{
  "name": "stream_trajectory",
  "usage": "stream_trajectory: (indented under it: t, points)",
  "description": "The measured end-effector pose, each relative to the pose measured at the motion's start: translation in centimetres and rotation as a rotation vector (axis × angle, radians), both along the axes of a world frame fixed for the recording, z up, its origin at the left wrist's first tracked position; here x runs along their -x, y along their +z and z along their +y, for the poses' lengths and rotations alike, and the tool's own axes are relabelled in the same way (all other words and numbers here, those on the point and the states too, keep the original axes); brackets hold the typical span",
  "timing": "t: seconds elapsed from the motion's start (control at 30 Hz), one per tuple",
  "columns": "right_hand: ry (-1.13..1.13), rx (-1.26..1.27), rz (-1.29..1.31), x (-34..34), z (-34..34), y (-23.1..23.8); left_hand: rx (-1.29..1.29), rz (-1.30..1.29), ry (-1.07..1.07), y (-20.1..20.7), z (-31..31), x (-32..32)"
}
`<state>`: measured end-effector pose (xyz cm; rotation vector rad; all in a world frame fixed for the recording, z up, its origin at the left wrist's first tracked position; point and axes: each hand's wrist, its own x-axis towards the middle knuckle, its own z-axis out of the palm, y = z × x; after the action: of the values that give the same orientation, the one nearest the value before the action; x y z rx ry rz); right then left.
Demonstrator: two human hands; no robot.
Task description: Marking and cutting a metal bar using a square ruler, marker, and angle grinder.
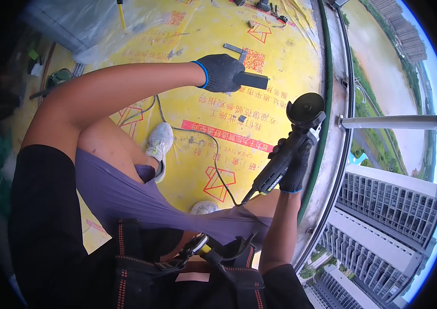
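Note:
My left hand (pixel 217 73), in a dark work glove with a blue cuff, is closed around a short, dark, flat-sided bar (pixel 252 80) that sticks out to the right. What the bar is made of, I cannot tell. Just beyond the glove shows a grey strip (pixel 233 48); whether it joins the bar is hidden. In my right hand (pixel 295 165), gloved the same way, is a black angle grinder (pixel 271 174). Its round disc (pixel 308 107) points away from me, apart from the bar. A black power cord (pixel 214 149) runs from the grinder's rear end.
Printed yellow sheeting (pixel 187 110) covers the floor, and the cord crosses it near my shoes. On the right, a green edge strip (pixel 315 159) and a window sill border a long drop to buildings below. Clear plastic film (pixel 100 26) lies far left; small tools (pixel 264 6) sit far off.

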<state>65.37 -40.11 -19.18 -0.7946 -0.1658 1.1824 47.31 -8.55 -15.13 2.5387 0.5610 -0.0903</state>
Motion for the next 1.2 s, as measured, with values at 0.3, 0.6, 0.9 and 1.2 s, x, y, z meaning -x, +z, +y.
stream_trajectory:
  t: [0.3, 0.6, 0.9, 1.2]
  points:
    - [0.106, 0.485, -0.607, 1.5, -0.2, 0.1, -0.081, 0.030, 0.008, -2.9, -0.1, -0.3]
    - [0.183, 0.565, -0.740, 1.4, 0.7, 3.2, -0.107, -0.035, -0.107, 1.7, 0.7, -1.4]
    - [0.158, 0.693, -0.743, 4.3, -0.7, 2.6, -0.093, -0.225, -0.080, -1.2, 1.4, -2.8]
    - [0.161, 0.697, -0.705, 4.7, 1.8, 3.2, -0.094, -0.187, -0.015, -1.6, 0.3, -2.4]
